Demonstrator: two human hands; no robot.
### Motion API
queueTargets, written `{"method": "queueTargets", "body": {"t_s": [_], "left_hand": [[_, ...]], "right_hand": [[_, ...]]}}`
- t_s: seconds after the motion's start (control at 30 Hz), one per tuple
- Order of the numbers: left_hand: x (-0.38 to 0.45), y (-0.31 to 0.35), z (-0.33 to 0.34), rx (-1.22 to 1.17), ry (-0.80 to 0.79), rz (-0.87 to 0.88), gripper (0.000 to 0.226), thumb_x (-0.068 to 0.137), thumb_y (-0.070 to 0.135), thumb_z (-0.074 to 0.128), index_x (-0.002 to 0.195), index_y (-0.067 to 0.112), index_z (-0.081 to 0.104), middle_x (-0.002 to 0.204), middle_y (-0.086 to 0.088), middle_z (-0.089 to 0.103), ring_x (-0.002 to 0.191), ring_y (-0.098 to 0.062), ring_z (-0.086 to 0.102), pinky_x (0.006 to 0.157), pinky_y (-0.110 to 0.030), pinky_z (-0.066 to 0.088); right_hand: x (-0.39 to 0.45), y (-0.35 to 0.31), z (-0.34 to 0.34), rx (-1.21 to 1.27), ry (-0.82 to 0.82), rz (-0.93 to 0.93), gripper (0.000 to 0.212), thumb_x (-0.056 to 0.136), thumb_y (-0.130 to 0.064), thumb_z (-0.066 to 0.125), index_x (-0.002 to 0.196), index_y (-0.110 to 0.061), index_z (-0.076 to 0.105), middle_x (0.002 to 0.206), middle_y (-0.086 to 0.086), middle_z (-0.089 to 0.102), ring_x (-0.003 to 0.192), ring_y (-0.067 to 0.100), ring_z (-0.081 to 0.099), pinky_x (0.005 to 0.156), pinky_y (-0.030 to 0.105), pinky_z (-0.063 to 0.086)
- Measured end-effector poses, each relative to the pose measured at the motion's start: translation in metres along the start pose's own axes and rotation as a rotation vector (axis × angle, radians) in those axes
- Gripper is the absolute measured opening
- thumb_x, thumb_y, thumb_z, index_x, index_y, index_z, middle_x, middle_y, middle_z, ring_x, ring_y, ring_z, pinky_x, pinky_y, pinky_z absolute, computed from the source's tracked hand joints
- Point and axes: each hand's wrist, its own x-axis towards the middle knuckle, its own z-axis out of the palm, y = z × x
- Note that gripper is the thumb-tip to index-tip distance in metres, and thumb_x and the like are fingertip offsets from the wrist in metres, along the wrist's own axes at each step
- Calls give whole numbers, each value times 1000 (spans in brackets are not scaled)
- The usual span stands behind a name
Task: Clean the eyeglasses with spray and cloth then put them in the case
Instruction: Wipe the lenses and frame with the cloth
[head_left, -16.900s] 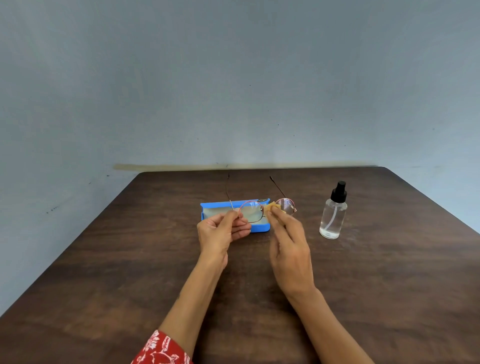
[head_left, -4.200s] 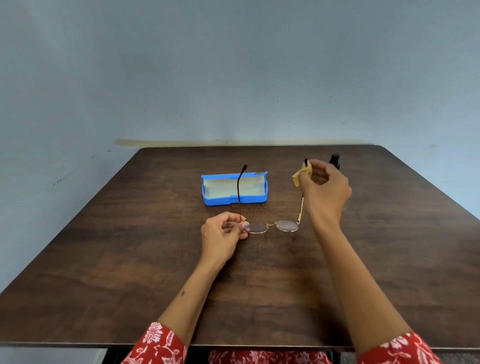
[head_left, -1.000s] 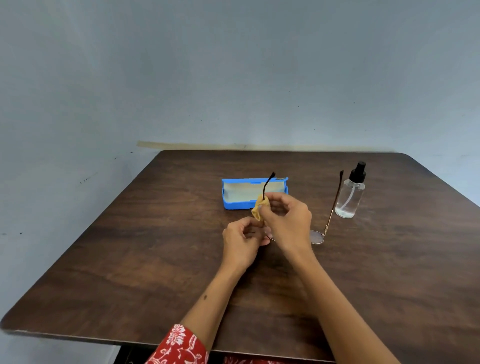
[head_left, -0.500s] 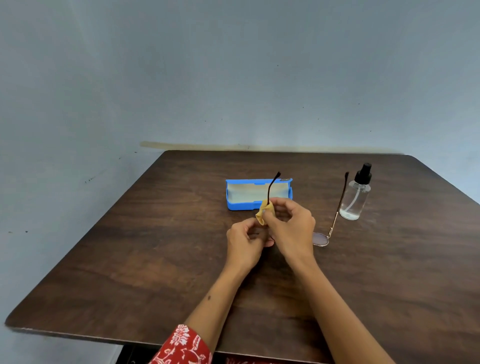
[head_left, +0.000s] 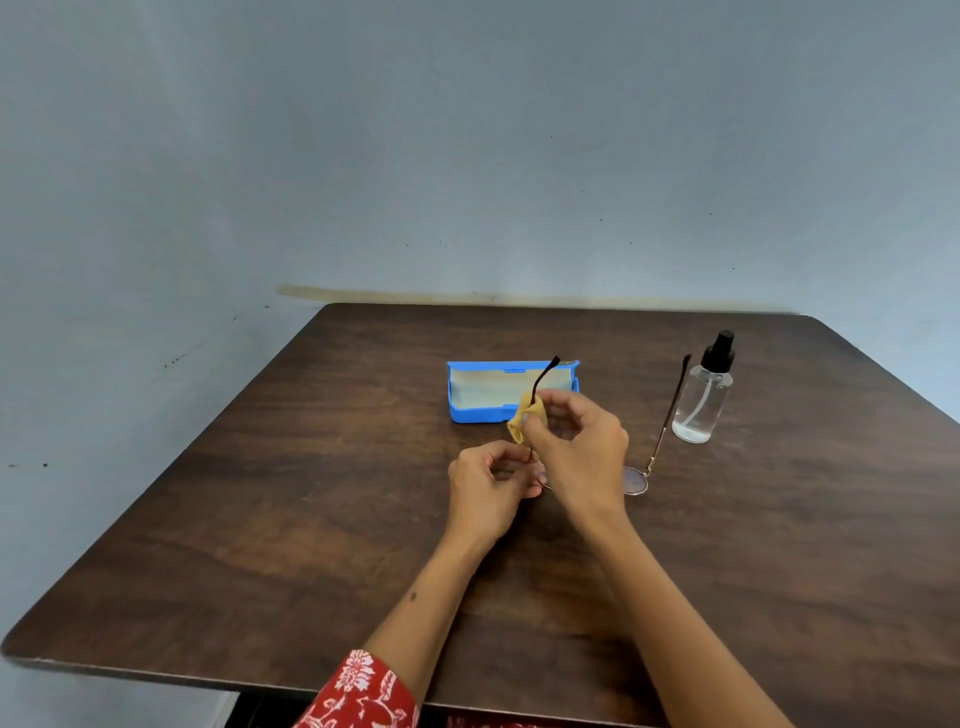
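Wiping down one temple arm right now, from the look of it. The right hand (head_left: 576, 441), just right of frame centre, has thumb and fingertips pinched shut on a small yellow cloth (head_left: 525, 422), and that cloth is wrapped around the left-side arm of the eyeglasses (head_left: 636, 480). The dark tip of that arm sticks up past the cloth toward the top of the frame. The left hand (head_left: 491, 486) sits just below and left of it, fingers curled closed on the front of the frame near the hinge, though the lens there is mostly hidden behind both hands.

What I'd worry about: those arms look thin and wiry, so pulling the cloth along one while the other hand holds the hinge end could bend it or stress the hinge if the pinch is too hard. Also the far lens hangs out to the right, low over the bench (head_left: 260, 545), so it might scrape the wood.

Moving outward, the other arm points up and right toward the spray bottle (head_left: 701, 400), which stands upright in the right part of the frame, close enough to get knocked. The blue case (head_left: 511, 392) lies open just above the hands, empty, so the glasses aren't put away yet.
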Motion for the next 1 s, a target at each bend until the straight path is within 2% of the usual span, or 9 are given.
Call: {"method": "queueTargets", "body": {"t_s": [0.13, 0.2, 0.37, 0.47, 0.57, 0.73, 0.87, 1.0], "left_hand": [[-1, 1, -1, 23, -7, 33, 30, 78, -11, 59, 84, 15, 73, 76, -5, 73, 72, -13, 71, 68, -28, 59], [-1, 1, -1, 4, -14, 25, 26, 79, -10, 60, 81, 14, 71, 72, -5, 72, 70, -14, 70, 68, -28, 59], [1, -1, 1, -21, -11, -13, 13, 79, 0, 70, 79, 12, 69, 74, -12, 71, 69, -20, 70, 67, -27, 59], [2, -2, 1, -9, -16, -24, 8, 79, 4, 71, 86, 8, 71, 78, -13, 72, 71, -17, 70, 67, -25, 59], [2, -1, 1, -1, -23, -22, 10, 79, 3, 71, 82, 12, 70, 75, -10, 71, 69, -17, 70, 67, -25, 59], [0, -1, 0, -26, -14, 9, 20, 80, -7, 63, 79, 12, 69, 66, -5, 69, 64, -15, 68, 65, -26, 59], [-2, 2, -1, 30, -23, 65, 33, 80, -11, 58, 86, 19, 71, 78, -1, 72, 73, -9, 70, 63, -21, 56], [-3, 1, 0, 17, -28, 65, 33, 80, -10, 59, 85, 20, 71, 78, 0, 72, 75, -10, 70, 65, -22, 57]], "right_hand": [[-5, 10, -3, -79, -45, 34, 23, 73, -4, 71, 93, -14, 73, 77, -8, 71, 70, 4, 67, 68, 18, 54], [-3, 6, -3, -55, -30, 48, 21, 72, -4, 70, 90, -14, 73, 74, -7, 71, 65, 7, 66, 65, 24, 55], [11, -24, -5, 31, 44, -59, 20, 71, -6, 70, 80, -23, 71, 72, -8, 71, 72, 4, 67, 72, 21, 53], [14, -35, -6, 150, 94, -97, 22, 73, -4, 71, 81, -24, 72, 74, -7, 72, 73, 8, 68, 67, 18, 52], [11, -30, -2, 184, 131, -86, 22, 75, -6, 72, 81, -27, 71, 74, -11, 72, 74, 4, 67, 66, 16, 52], [0, -6, 3, 41, 52, 2, 19, 73, -6, 71, 84, -21, 71, 71, -10, 70, 68, 3, 66, 69, 23, 55], [-10, 10, 0, -61, -15, 51, 21, 74, -6, 71, 91, -18, 72, 77, -10, 71, 72, 1, 67, 73, 24, 57], [-10, 8, -4, -69, 1, 47, 22, 73, -5, 72, 92, -15, 73, 76, -10, 71, 71, 1, 67, 71, 20, 56]]}}
